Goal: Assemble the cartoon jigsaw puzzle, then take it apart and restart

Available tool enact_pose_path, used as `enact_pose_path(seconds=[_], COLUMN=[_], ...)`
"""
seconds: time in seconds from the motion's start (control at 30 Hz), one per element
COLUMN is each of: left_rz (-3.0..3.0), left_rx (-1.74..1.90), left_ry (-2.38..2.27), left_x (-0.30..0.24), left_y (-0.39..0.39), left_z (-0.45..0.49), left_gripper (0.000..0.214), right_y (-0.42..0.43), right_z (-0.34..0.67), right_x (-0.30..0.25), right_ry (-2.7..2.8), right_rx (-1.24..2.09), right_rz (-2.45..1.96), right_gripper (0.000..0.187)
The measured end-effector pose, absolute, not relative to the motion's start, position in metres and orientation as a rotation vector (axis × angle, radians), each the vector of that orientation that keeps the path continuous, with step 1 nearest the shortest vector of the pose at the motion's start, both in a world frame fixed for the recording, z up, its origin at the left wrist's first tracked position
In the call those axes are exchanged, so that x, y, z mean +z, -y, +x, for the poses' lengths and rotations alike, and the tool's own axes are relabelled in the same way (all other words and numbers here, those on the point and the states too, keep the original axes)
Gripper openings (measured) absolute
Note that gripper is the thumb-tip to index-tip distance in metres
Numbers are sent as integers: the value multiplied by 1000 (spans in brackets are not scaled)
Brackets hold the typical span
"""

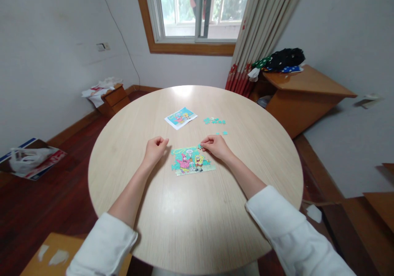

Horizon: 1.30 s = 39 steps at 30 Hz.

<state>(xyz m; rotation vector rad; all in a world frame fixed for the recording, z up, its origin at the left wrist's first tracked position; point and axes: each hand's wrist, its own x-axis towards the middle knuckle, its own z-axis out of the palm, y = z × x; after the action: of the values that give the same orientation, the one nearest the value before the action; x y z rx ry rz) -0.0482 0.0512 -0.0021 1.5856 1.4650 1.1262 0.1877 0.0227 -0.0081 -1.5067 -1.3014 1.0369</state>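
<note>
A partly assembled jigsaw puzzle (191, 161) with cartoon figures on a turquoise ground lies flat on the round table. At its upper right edge, my right hand (214, 145) pinches a small turquoise puzzle piece (200, 146) between thumb and fingers. My left hand (156, 148) rests just left of the puzzle, fingers curled into a loose fist, with nothing visible in it. Beyond the right hand are two single pieces (225, 133) and a small heap of loose pieces (214, 120). A printed reference picture (181, 118) lies farther back, turned at an angle.
The round pale wooden table (191, 218) fills the middle. Behind it are a window (197, 13) and a curtain (261, 25). A wooden desk (308, 87) with clothes on it stands at the right. A stool (52, 255) is at lower left, and a plastic bag (29, 159) sits at left.
</note>
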Motion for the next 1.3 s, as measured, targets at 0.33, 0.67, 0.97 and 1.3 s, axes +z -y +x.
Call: enact_pose_path(seconds=[0.33, 0.67, 0.97, 1.3], left_rz=[1919, 1873, 1874, 1867], left_rx=[776, 818, 820, 823], left_ry=[-1440, -1402, -1399, -1383], left_x=[-1, -2, -1, -2], left_y=[-43, -44, -43, -44], left_z=[-42, -42, -41, -42], left_gripper=[24, 24, 24, 24], right_y=[-24, -22, -21, -20], right_z=[184, 184, 180, 178], right_x=[-12, -9, 0, 5], right_ry=[1356, 1531, 1618, 1735], right_rx=[957, 792, 720, 591], right_rz=[-1568, -1645, -1751, -1791], right_gripper=[4, 5, 12, 15])
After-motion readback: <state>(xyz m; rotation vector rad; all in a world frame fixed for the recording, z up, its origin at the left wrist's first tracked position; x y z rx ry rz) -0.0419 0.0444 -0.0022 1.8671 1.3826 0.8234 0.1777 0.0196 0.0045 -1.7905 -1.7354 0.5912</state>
